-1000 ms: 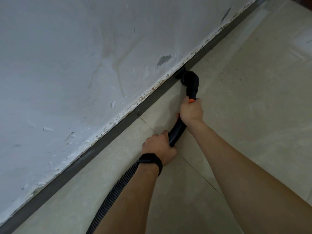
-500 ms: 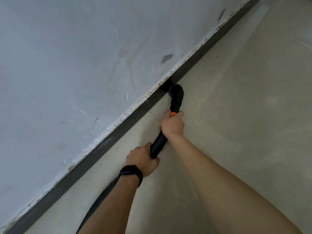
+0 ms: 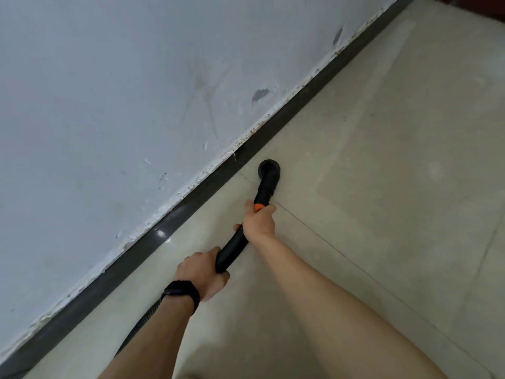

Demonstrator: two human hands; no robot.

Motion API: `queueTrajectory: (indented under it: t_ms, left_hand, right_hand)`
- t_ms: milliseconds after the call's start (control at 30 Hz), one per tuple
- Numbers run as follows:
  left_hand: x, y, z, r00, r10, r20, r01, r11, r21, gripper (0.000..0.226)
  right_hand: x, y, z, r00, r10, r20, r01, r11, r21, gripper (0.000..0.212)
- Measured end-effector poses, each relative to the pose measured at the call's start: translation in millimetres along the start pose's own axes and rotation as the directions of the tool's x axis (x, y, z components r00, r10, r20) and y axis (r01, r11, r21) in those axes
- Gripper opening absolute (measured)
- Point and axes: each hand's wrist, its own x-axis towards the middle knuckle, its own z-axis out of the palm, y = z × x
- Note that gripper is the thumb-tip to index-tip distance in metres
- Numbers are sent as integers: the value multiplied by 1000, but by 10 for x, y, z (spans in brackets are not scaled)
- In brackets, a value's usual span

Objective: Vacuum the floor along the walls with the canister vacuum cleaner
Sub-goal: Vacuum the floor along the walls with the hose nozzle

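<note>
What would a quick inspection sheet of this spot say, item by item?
Surface: beige tiled floor, dusty streaks.
Job's things: black vacuum nozzle on the floor beside the dark skirting board, not touching it; rigid tube.
Clutter: nothing seen.
Grips: left hand around the tube's rear end; right hand around it by the orange ring.
Cables: ribbed hose trailing under the left arm.
Surroundings: scuffed white wall, flaking at its base.

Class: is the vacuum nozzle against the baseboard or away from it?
Away: the nozzle sits on the floor tile, pale floor showing between it and the baseboard.
</note>
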Motion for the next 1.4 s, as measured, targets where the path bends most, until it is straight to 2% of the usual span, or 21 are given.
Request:
queueTrajectory:
  t_ms: [267, 500, 633, 933, 1400]
  left_hand:
    - [222, 1073, 96, 958, 277, 71, -283, 954, 101, 26]
    - [403, 1781, 175, 928, 364, 77, -371, 921, 120, 30]
    - [557, 1988, 172, 920, 387, 59, -391, 913, 120, 28]
    - [952, 2270, 225, 921, 380, 82, -383, 923, 25, 29]
    - [1501, 2540, 132, 944, 330, 22, -329, 943, -47, 24]
  right_hand:
    - [192, -48, -1153, 948, -8, -318, 40, 995, 93, 28]
    - [387, -146, -1866, 893, 43, -448, 39, 984, 174, 35]
    - [513, -267, -2043, 876, 47, -480, 31, 988, 153, 33]
    - [884, -563, -2208, 851, -41, -524, 20, 999, -46, 29]
    - [1484, -1032, -2261, 890, -138, -434, 75, 984, -160, 31]
